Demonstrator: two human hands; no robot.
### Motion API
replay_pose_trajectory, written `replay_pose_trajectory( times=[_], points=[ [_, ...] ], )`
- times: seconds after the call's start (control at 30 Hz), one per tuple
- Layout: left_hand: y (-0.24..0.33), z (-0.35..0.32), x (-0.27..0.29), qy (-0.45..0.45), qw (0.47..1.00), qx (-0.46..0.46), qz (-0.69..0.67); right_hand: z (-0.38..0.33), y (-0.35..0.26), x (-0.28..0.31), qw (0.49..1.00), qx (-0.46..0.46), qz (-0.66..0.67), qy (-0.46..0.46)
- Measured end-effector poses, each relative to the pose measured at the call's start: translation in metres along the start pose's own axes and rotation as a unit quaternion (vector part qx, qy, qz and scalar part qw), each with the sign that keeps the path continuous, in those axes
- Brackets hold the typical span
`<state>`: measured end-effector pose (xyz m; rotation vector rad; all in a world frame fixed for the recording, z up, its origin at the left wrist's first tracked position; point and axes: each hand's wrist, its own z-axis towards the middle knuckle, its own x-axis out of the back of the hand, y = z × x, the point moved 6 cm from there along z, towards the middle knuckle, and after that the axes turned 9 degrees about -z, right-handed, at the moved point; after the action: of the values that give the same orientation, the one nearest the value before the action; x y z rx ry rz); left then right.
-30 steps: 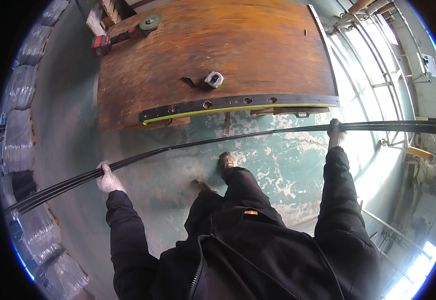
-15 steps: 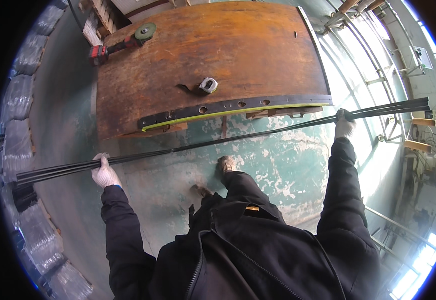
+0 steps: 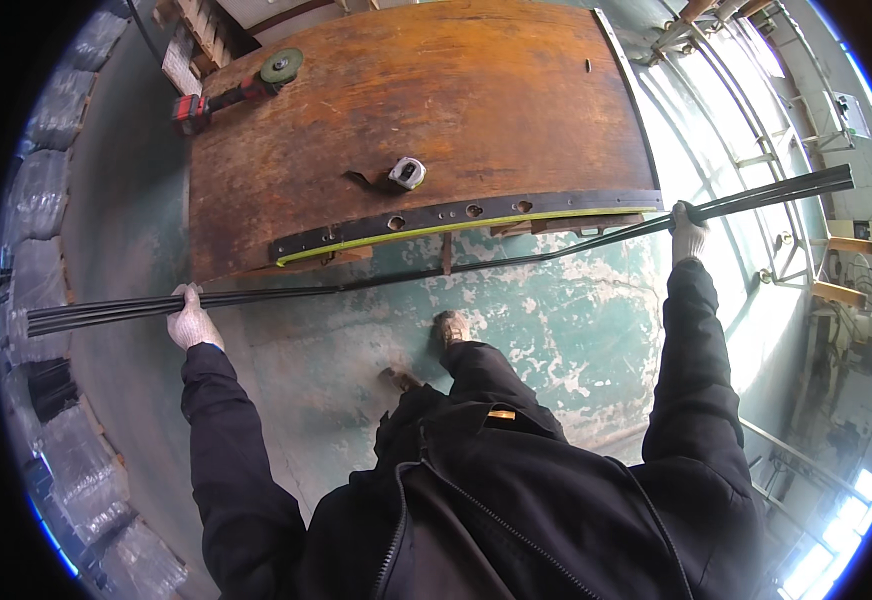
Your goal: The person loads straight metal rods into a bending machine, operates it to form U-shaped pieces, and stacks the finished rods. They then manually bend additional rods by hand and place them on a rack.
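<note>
A bundle of long, thin black strips (image 3: 396, 277) stretches across in front of me, just off the near edge of the wooden table. My left hand (image 3: 194, 318), in a pale knit glove, is closed round the bundle near its left end, where the strips fan apart. My right hand (image 3: 689, 232), gloved alike, grips it towards the right end. Between the hands the bundle sags and bends slightly. Along the table's near edge lies a dark metal bar (image 3: 436, 217) with holes and a yellow-green strip on its near side.
On the wooden table (image 3: 476, 110) lie an angle grinder (image 3: 236, 92) with a red battery and a tape measure (image 3: 407, 174). Metal racks (image 3: 756, 150) stand at the right. Plastic-wrapped stacks (image 3: 41, 210) line the left. My feet are on a worn green floor (image 3: 546, 350).
Both hands have risen a little in view, lifting the bundle's ends. My left hand has also shifted left. The bundle's middle now hangs in a clearer bend.
</note>
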<state>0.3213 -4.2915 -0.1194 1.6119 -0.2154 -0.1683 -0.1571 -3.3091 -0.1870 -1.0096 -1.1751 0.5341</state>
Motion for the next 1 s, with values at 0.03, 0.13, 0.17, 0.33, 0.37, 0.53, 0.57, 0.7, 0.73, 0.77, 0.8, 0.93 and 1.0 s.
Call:
replay_pose_trajectory(
  times=[0.03, 0.13, 0.17, 0.33, 0.37, 0.53, 0.57, 0.7, 0.73, 0.77, 0.8, 0.93, 1.0],
  points=[
    [0.001, 0.001, 0.000, -0.001, 1.000, 0.015, -0.002, 0.000, -0.002, -0.002, 1.000, -0.007, 0.013, -0.002],
    [0.007, 0.002, 0.002, 0.018, 0.999, 0.035, 0.016, 0.002, -0.011, -0.006, 1.000, -0.015, -0.006, -0.019],
    [0.009, 0.002, 0.002, 0.019, 0.999, 0.036, 0.014, 0.003, -0.008, -0.005, 0.999, -0.046, -0.009, -0.021],
    [0.013, 0.003, -0.005, 0.011, 0.999, 0.031, 0.040, 0.009, -0.003, -0.002, 0.993, -0.039, -0.086, -0.069],
    [0.012, 0.003, -0.005, 0.021, 0.998, 0.035, 0.040, 0.011, 0.002, -0.002, 0.993, -0.058, -0.060, -0.079],
    [0.001, 0.001, 0.000, 0.001, 0.996, 0.071, 0.048, 0.019, 0.015, -0.002, 0.994, -0.070, -0.063, -0.053],
    [0.003, 0.002, 0.003, -0.005, 0.997, 0.047, 0.062, 0.020, 0.018, -0.002, 0.993, -0.072, -0.071, -0.064],
    [-0.005, 0.010, 0.017, -0.010, 0.996, 0.059, 0.064, 0.024, 0.039, -0.002, 0.991, -0.066, -0.089, -0.073],
    [-0.007, 0.013, 0.019, -0.028, 0.995, 0.064, 0.075, 0.023, 0.048, -0.004, 0.988, -0.062, -0.107, -0.091],
    [-0.010, 0.013, 0.023, -0.046, 0.993, 0.070, 0.087, 0.020, 0.058, -0.003, 0.984, -0.058, -0.126, -0.109],
    [-0.013, 0.009, 0.030, -0.057, 0.996, 0.057, 0.049, 0.015, 0.067, 0.001, 0.985, -0.040, -0.152, -0.066],
    [-0.039, -0.032, 0.066, -0.096, 0.995, 0.017, 0.008, -0.051, 0.111, -0.004, 0.963, 0.026, -0.265, 0.051],
    [-0.063, -0.067, 0.096, -0.104, 0.990, 0.054, 0.076, -0.115, 0.146, -0.028, 0.964, -0.052, -0.253, -0.066]
  ],
)
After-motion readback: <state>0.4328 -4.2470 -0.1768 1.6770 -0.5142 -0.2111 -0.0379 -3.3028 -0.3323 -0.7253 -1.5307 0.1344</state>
